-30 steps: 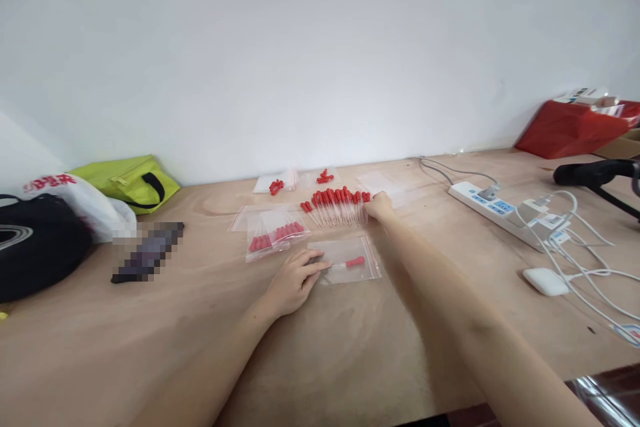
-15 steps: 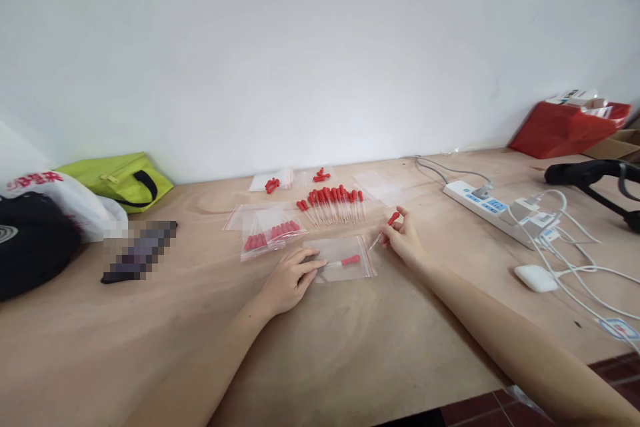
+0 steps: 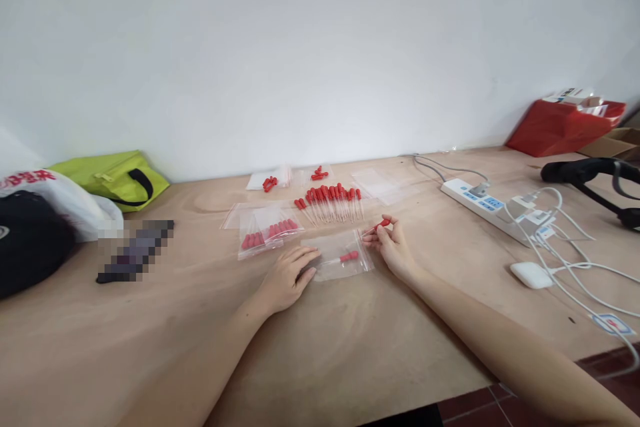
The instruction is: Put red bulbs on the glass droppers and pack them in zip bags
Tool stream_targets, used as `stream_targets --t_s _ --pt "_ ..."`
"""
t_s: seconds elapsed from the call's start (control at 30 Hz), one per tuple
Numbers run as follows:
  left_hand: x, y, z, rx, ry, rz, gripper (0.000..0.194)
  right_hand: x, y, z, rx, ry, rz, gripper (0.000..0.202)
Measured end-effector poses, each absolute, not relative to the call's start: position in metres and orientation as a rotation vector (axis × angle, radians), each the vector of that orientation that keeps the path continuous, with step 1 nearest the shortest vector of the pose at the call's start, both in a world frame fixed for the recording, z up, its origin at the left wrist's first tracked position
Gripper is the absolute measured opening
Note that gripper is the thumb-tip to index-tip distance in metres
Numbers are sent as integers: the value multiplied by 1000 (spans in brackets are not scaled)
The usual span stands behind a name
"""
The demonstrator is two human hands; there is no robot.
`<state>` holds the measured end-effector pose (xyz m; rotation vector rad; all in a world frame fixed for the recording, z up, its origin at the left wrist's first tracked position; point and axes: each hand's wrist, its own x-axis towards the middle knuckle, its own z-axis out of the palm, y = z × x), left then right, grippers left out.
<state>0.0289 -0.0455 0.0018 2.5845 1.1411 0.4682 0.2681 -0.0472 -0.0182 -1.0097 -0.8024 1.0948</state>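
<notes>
A clear zip bag (image 3: 327,271) lies on the table with one red-bulbed dropper (image 3: 349,257) inside it. My left hand (image 3: 287,277) rests on the bag's left end, fingers stretched out and thumb apart. At the bag's right end, my right hand (image 3: 393,247) pinches another dropper (image 3: 383,223) by its red bulb, its tip pointing left at the bag's opening. Beyond the bag is a row of loose droppers (image 3: 333,195), bulbs away from me. Left of it are filled zip bags (image 3: 255,253), with several droppers inside.
Small piles of red bulbs (image 3: 270,183) sit on bags near the wall, beside flat clear bags (image 3: 377,185). On the right are a power strip (image 3: 470,200), white cables, a white charger (image 3: 533,275) and a red bag (image 3: 555,127). A green bag (image 3: 113,177) stands at left.
My right hand has moved slightly left and lowered the dropper, bringing its tip to the bag's opening. My left fingers have drawn back a little toward the bag's left edge.
</notes>
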Motion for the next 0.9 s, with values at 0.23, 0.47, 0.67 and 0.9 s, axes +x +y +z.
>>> stream_targets --t_s 0.23,0.47,0.67,0.9 --pt "28 -45 1 2574 1142 480 34 259 -54 -20 -955 -841 1232 41" --pt "29 -45 2 2577 1142 474 33 264 -51 -24 -1189 -1025 1171 33" --pt "30 -45 2 2582 1138 483 33 263 -52 -25 -1230 -1183 1129 30" --pt "28 -44 1 2589 1130 499 31 268 -45 -38 -1283 -1387 1053 25"
